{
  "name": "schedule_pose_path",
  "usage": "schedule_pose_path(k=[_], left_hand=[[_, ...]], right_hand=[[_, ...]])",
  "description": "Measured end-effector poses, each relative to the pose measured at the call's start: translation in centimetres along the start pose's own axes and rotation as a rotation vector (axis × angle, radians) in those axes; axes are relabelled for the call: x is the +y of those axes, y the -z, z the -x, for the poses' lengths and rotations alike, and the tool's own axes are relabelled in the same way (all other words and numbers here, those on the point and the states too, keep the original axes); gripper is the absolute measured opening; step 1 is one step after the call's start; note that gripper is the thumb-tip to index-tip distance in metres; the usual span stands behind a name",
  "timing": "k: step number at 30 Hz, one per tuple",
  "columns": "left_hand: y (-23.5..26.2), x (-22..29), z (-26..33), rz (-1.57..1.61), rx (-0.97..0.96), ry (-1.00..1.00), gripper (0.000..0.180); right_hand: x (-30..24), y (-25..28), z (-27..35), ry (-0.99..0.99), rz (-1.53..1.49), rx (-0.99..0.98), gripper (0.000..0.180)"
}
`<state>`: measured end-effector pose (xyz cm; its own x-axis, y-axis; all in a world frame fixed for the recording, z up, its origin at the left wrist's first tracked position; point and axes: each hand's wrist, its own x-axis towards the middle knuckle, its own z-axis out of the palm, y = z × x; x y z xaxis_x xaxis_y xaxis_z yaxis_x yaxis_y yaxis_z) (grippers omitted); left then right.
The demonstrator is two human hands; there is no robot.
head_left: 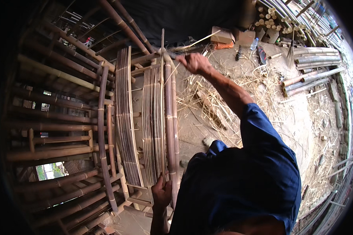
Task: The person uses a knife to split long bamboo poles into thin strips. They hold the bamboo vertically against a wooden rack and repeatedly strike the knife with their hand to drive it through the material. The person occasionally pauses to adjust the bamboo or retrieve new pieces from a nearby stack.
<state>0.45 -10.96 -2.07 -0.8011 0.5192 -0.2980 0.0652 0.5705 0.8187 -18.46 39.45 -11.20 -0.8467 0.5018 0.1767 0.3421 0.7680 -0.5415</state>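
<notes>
beyond the right hand sits an unreadable bottle

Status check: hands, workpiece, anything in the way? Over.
Left hand at near end of long, thin bamboo strip; grip unclear. Right hand closed on blurred dark tool, toward far end. Strip alongside brown bamboo slats. Pale thin shavings litter floor.

Upper garment: dark blue shirt, loose cut, creased fabric. Right sleeve: same blue, short, ending near the elbow. Beyond the shirt at its sleeve hem: bare right forearm, lean, leading to the bare right hand. Left of the shirt: bare left hand. Ahead of the shirt: blue cloth section (shirt fold or trouser leg; indeterminate).
</notes>
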Motion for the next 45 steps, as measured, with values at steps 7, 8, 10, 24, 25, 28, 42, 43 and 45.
schedule_pose_path(k=[7,8,10,24,25,28,42,43,45], left_hand=[[2.2,-1.5,6.9,-0.271,-0.047,0.106,0.039],[2.2,-1.8,6.6,-0.043,-0.023,0.326,0.037],[1.6,-2.7,2.6,0.033,0.044,0.268,0.033],[4.3,-8.6,-3.4,-0.228,-0.131,0.477,0.070],[3.3,-7.1,-2.0,-0.126,-0.155,0.504,0.073],[0.8,-6.6,-0.7,0.226,-0.199,0.356,0.046],[-7.1,-2.1,-15.6,0.243,0.055,0.014,0.053],[-7.2,-0.9,-15.1,0.207,0.042,0.005,0.053],[-7.7,0.3,-13.6,0.210,0.043,-0.024,0.053]], right_hand=[[7.6,3.3,-6.4,-0.091,0.168,0.315,0.067],[8.0,2.4,-5.3,0.045,0.342,0.399,0.064],[4.2,-0.2,-1.6,-0.092,-0.253,0.195,0.073],[-6.6,-7.4,10.9,-0.416,-1.137,-0.417,0.038],[-4.4,-7.9,8.1,-0.385,-1.141,-0.274,0.035],[-1.7,-6.7,2.0,-0.391,-1.201,-0.162,0.036],[-5.2,-4.5,21.7,0.511,-0.157,-0.351,0.077],[-4.0,-5.6,20.6,0.392,-0.203,-0.304,0.075],[-0.2,-9.0,16.5,0.173,-0.108,-0.258,0.073]])
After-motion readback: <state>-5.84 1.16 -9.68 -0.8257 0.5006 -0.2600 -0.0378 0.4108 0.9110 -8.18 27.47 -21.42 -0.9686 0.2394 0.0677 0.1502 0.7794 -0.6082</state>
